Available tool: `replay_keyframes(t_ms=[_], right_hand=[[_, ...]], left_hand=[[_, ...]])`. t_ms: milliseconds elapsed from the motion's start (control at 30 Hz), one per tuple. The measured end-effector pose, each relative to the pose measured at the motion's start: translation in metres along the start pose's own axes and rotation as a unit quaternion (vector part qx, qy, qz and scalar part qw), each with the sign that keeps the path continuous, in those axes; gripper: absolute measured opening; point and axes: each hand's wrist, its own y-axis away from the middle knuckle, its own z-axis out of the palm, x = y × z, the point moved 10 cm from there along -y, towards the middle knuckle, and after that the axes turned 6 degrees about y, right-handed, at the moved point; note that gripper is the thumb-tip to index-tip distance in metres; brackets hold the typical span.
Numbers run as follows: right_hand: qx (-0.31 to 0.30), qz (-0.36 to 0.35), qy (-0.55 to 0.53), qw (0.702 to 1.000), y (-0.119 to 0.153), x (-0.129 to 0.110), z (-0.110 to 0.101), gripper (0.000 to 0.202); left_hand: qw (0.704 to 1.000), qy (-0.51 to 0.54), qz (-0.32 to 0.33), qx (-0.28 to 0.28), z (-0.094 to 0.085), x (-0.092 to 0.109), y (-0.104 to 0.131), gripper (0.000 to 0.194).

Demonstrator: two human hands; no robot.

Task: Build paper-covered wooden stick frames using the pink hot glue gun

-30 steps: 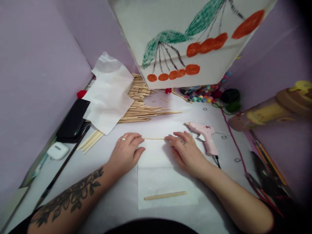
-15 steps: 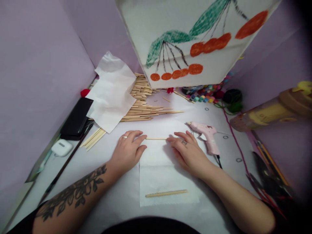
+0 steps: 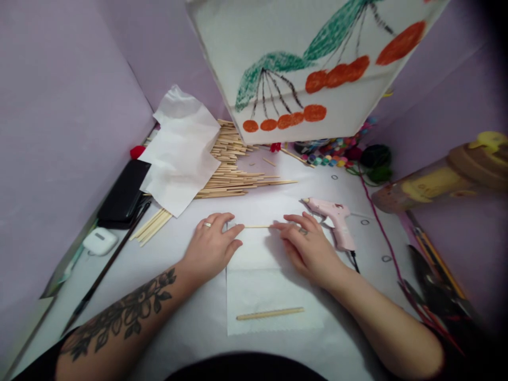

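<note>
A thin wooden stick (image 3: 257, 226) lies across the far edge of a white paper napkin (image 3: 254, 286). At its left end, the index fingertip of my left hand (image 3: 214, 241) rests on it, thumb apart and fingers spread. My right hand (image 3: 304, 241) touches the right end with outstretched fingertips, hiding that end. Neither hand wraps round the stick. Lower on the napkin, nearer to me, lies a second wooden stick (image 3: 270, 314), slightly tilted and untouched.
A pink glue gun (image 3: 337, 217) lies just right of my right hand. Behind are a heap of wooden sticks (image 3: 234, 180), crumpled white paper (image 3: 182, 148) and a hanging cherry drawing (image 3: 286, 79). A black case (image 3: 125, 193) and white earbud case (image 3: 100, 241) sit left; a tumbler (image 3: 428, 182) right.
My left hand has shifted slightly right along the stick, so less of it shows between my hands. My right hand stays nearly in place. The view has moved a little.
</note>
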Motion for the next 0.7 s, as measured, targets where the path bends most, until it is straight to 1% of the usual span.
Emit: replay_keyframes(t_ms=[100,133,167,200,267,367,500,600,700], right_hand=[[0.108,0.074,-0.016,0.991,0.007,0.022,-0.024,0.019],[0.132,0.093,-0.013,0.987,0.010,0.027,-0.029,0.019],[0.143,0.102,-0.009,0.984,0.012,0.031,-0.032,0.018],[0.142,0.103,-0.005,0.985,0.013,0.032,-0.032,0.018],[0.114,0.089,0.005,0.989,0.012,0.030,-0.027,0.018],[0.062,0.052,0.015,0.997,0.008,0.020,-0.016,0.018],[0.017,0.019,0.027,0.999,0.005,0.009,-0.006,0.020],[-0.006,0.009,0.044,0.999,0.004,0.006,-0.001,0.024],[-0.014,0.001,0.068,0.998,0.003,0.003,0.001,0.028]], left_hand=[[1.000,-0.011,0.007,0.006,-0.002,0.002,0.000,0.027],[1.000,-0.014,0.009,0.007,-0.003,0.003,0.000,0.027],[1.000,-0.017,0.011,0.008,-0.003,0.004,0.000,0.027],[1.000,-0.020,0.012,0.009,-0.003,0.005,0.000,0.027],[1.000,-0.025,0.013,0.011,-0.004,0.005,0.000,0.027],[0.999,-0.030,0.013,0.016,-0.004,0.006,0.000,0.028],[0.999,-0.037,0.017,0.018,-0.004,0.007,0.001,0.028],[0.999,-0.042,0.021,0.020,-0.005,0.008,0.000,0.028],[0.998,-0.057,0.023,0.020,-0.006,0.010,0.001,0.028]])
